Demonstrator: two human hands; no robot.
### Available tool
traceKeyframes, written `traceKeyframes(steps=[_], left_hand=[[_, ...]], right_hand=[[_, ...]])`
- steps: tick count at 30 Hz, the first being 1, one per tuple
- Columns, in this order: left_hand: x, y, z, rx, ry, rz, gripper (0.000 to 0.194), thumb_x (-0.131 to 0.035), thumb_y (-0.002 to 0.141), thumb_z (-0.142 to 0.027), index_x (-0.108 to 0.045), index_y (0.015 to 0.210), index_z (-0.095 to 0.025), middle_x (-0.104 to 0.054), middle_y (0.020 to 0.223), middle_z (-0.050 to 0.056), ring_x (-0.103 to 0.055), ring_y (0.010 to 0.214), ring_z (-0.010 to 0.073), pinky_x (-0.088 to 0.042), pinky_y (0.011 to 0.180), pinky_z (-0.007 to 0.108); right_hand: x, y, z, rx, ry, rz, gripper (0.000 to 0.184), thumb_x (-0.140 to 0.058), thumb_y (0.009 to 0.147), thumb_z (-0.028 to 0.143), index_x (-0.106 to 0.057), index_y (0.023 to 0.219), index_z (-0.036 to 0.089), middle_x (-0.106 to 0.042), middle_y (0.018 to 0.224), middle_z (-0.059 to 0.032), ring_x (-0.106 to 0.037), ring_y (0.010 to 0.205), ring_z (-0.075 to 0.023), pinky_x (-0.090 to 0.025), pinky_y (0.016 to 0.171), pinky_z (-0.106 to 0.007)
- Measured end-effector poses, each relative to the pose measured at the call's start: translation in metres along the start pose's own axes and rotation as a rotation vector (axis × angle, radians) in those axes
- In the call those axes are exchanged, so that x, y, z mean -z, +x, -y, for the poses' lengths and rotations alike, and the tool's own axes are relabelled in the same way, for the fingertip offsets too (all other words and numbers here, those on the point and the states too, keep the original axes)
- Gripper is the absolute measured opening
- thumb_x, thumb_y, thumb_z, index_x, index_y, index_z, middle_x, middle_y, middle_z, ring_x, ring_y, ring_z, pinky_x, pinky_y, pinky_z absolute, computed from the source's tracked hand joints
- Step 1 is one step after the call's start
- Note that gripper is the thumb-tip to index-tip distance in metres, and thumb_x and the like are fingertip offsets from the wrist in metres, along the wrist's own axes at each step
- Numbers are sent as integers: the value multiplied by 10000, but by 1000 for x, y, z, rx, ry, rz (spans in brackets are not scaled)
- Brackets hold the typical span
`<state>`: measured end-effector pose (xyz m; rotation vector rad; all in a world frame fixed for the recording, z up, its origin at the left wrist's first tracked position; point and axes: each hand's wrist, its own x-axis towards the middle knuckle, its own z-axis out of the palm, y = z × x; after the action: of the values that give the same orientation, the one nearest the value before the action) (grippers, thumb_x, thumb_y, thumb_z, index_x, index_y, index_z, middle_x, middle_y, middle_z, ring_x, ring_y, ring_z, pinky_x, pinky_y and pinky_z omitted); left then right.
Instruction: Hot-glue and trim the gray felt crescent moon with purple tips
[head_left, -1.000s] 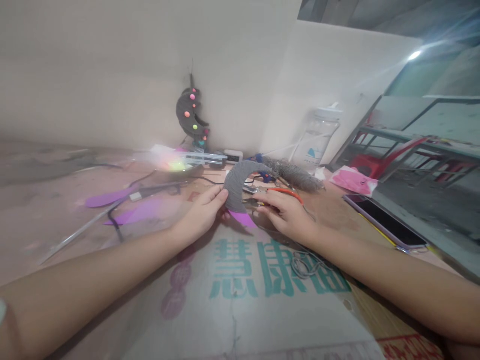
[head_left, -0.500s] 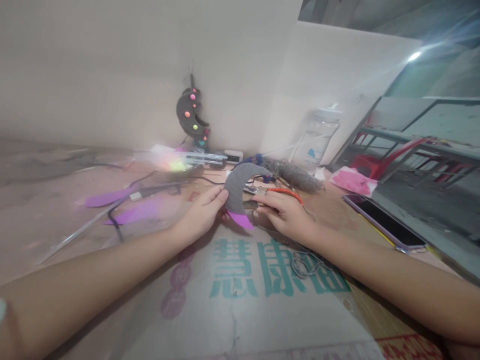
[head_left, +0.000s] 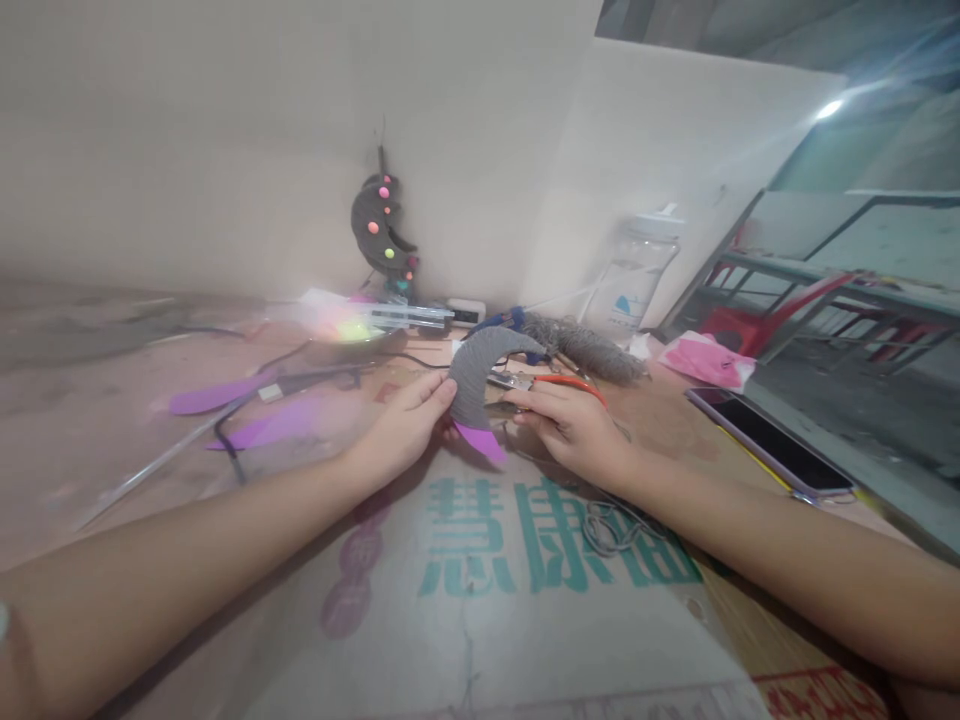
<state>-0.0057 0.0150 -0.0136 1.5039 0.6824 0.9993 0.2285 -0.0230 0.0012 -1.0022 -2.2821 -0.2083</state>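
Observation:
My left hand (head_left: 405, 432) pinches the left edge of a crescent shape (head_left: 478, 372) wound in grey yarn, its purple lower tip (head_left: 480, 441) left bare. My right hand (head_left: 574, 425) is closed just right of the crescent, fingers pressed together on a grey yarn strand at the crescent's inner edge. Orange-handled scissors (head_left: 570, 384) lie just behind the right hand. A skein of grey yarn (head_left: 581, 346) lies behind them. Both forearms rest over a cardboard sheet (head_left: 487, 580) printed with green characters.
A finished dark crescent with coloured dots (head_left: 382, 228) leans in the wall corner. Purple cut-out shapes (head_left: 225, 393) and cables lie at left. A clear water bottle (head_left: 637, 275), a pink bag (head_left: 709, 362) and a phone (head_left: 772, 440) are at right.
The crescent's purple tip has shifted slightly left and my right hand has moved a little up and left. Otherwise nothing has moved.

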Motion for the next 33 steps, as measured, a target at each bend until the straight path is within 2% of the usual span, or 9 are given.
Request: traceKeyframes(steps=[4,10,21,25,33], left_hand=[[0,0,1,-6,0,-5,292,-540,915,-456,-589,872,-171,-602,739,-4,-531,613,111,-447,590,226],[-1,0,-2,4,8,-31,310,-553,902,-462,-620,934,-161,-596,722,-4,-531,603,118,-450,581,233],[-3,-2,-4,-2,-4,-9,294,-552,905,-452,-618,911,-166,-602,733,-2,-526,611,117,-441,595,230],[-3,-3,-4,3,-27,11,297,-554,904,-454,-621,942,-167,-600,731,-4,-523,613,118,-438,594,231],[-5,-3,-7,4,-29,16,298,-558,899,-457,-614,922,-166,-589,713,-9,-526,604,118,-436,588,233]], right_hand=[[0,0,1,12,8,-11,267,-510,962,235,-650,1187,205,-715,974,-67,-637,849,-197,-495,759,-320],[0,0,3,4,19,-8,284,-517,962,259,-632,1216,207,-708,967,-75,-629,817,-201,-504,751,-335],[1,1,3,1,-7,17,287,-506,968,259,-644,1212,198,-716,1035,-88,-654,917,-218,-515,835,-363],[1,1,3,8,-21,23,286,-501,970,260,-659,1193,177,-713,962,-88,-649,867,-216,-516,804,-359],[1,0,2,-18,-11,34,271,-506,968,258,-657,1188,218,-722,989,-74,-662,935,-218,-515,865,-362]])
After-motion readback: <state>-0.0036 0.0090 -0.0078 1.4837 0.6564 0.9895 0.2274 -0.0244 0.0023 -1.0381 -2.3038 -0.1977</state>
